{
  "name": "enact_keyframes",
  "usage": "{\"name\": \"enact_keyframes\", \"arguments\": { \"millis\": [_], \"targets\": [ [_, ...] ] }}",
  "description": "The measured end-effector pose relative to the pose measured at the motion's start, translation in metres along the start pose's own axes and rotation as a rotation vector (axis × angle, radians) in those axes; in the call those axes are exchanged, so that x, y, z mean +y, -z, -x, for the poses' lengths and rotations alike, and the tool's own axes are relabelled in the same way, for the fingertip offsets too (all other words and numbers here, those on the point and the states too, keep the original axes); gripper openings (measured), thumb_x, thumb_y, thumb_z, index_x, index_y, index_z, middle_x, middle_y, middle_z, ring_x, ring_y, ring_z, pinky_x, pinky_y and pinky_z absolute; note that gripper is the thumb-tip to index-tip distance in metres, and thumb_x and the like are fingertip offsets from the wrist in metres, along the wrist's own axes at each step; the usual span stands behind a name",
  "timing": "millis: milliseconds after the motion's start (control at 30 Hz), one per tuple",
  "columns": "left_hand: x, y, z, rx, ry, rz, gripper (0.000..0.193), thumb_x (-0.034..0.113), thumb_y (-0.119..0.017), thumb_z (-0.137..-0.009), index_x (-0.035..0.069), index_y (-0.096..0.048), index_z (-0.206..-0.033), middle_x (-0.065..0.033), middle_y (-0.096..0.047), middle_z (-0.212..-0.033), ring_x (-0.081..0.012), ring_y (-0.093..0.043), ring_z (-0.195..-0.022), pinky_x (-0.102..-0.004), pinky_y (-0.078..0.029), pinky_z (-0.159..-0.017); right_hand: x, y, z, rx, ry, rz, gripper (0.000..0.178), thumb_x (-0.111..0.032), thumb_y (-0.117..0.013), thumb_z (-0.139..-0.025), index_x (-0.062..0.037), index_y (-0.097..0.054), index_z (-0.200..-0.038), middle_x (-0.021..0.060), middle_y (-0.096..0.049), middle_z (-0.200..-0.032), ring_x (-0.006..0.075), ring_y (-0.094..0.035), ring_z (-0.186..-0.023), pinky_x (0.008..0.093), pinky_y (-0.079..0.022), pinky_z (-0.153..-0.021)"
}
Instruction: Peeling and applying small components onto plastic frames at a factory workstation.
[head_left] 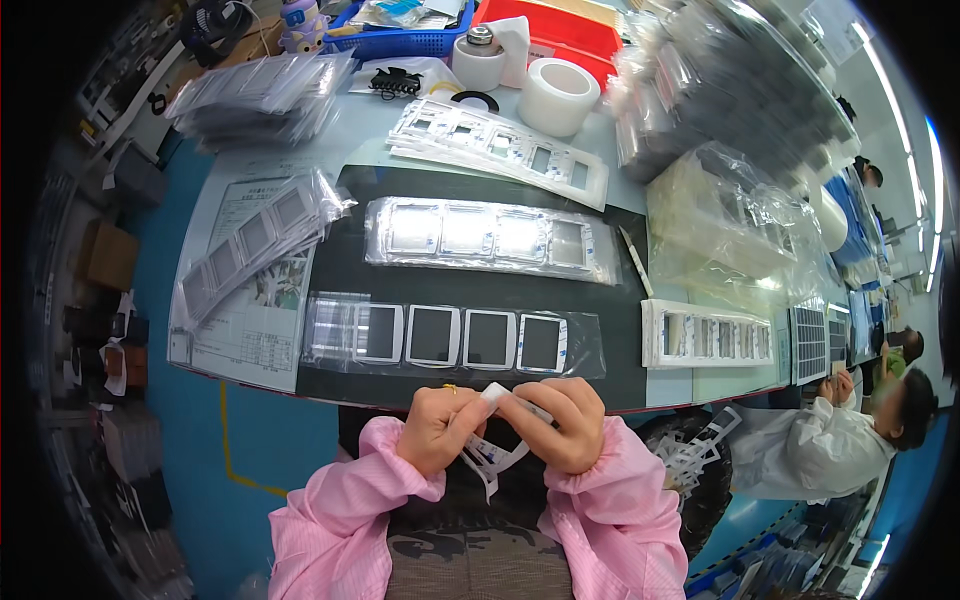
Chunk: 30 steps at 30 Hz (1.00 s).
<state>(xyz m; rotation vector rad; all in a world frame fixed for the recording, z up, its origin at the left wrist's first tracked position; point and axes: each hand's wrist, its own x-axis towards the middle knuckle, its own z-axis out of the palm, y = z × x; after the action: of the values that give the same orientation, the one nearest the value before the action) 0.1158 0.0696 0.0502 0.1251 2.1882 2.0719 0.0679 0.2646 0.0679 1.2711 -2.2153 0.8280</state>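
Observation:
Just off the near edge of the table, my left hand [440, 428] and my right hand [562, 425] meet, fingers pinched together. Between them is a thin white cut-out strip [490, 460], whose loose ends dangle below the fingers; part of it is hidden by them. Directly beyond, a clear film sheet [585, 340] with a row of several white-rimmed dark rectangular frames [433, 335] lies on the black mat [450, 388]. Farther back on the mat rests a stack of film-covered frame strips [490, 238], shiny with reflected light.
A white-handled knife [636, 262] lies at the mat's right. Around it are stacked strips [705, 338], a clear plastic bag [720, 225], tape rolls [558, 97] and a red bin [560, 35]. White scraps [690, 450] fill a black bag by my right arm. A co-worker [830, 440] sits at right.

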Motion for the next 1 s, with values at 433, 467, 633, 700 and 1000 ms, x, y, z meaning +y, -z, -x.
{"name": "enact_keyframes", "arguments": {
  "millis": [433, 467, 633, 700, 1000],
  "targets": [
    [-0.014, 0.049, 0.010, 0.415, 0.195, 0.250, 0.040, 0.038, -0.047, -0.104, 0.006, -0.053, -0.081, 0.0019, -0.049, -0.058, -0.0037, -0.040, -0.043, -0.0208, -0.029, -0.039, -0.011, 0.062, 0.010, 0.249, -0.260, -0.637, 0.006, -0.002, -0.063, -0.083, -0.0042, -0.061, -0.089, 0.0099, -0.063, -0.085, 0.0216, -0.056, -0.072, 0.0336, -0.044, -0.066],
    [-0.014, 0.050, 0.014, 0.335, 0.233, 0.252, 0.036, 0.035, -0.051, -0.102, 0.006, -0.054, -0.082, 0.0027, -0.050, -0.060, -0.0031, -0.043, -0.048, -0.0203, -0.031, -0.042, -0.009, 0.059, 0.008, 0.302, -0.370, -0.597, 0.006, -0.001, -0.061, -0.084, -0.0032, -0.061, -0.089, 0.0101, -0.062, -0.085, 0.0205, -0.056, -0.073, 0.0331, -0.044, -0.067],
    [-0.009, 0.030, 0.027, 0.113, 0.030, -0.177, 0.017, 0.004, -0.075, -0.078, 0.003, -0.060, -0.085, -0.0024, -0.060, -0.074, -0.0069, -0.053, -0.064, -0.0248, -0.044, -0.059, 0.034, 0.010, -0.005, 0.181, -0.661, -0.638, 0.018, 0.006, -0.066, -0.081, 0.0005, -0.059, -0.098, 0.0080, -0.060, -0.088, 0.0161, -0.054, -0.075, 0.0281, -0.044, -0.073],
    [-0.006, 0.021, 0.022, 0.089, 0.015, -0.293, 0.012, 0.001, -0.072, -0.078, 0.002, -0.066, -0.088, -0.0078, -0.064, -0.072, -0.0133, -0.059, -0.059, -0.0255, -0.045, -0.057, 0.041, -0.012, -0.008, 0.193, -0.793, -0.666, 0.022, 0.003, -0.071, -0.080, -0.0015, -0.060, -0.098, 0.0058, -0.060, -0.085, 0.0144, -0.055, -0.076, 0.0278, -0.044, -0.073],
    [-0.025, 0.015, 0.013, 0.165, -0.226, -0.855, 0.041, 0.009, -0.069, -0.074, 0.015, -0.069, -0.115, -0.0017, -0.060, -0.063, -0.0195, -0.061, -0.052, -0.0319, -0.047, -0.046, 0.062, -0.046, -0.001, 0.025, -0.705, -0.590, 0.027, 0.001, -0.076, -0.073, -0.0036, -0.062, -0.096, 0.0049, -0.061, -0.080, 0.0180, -0.058, -0.076, 0.0296, -0.045, -0.073]
  ]
}}
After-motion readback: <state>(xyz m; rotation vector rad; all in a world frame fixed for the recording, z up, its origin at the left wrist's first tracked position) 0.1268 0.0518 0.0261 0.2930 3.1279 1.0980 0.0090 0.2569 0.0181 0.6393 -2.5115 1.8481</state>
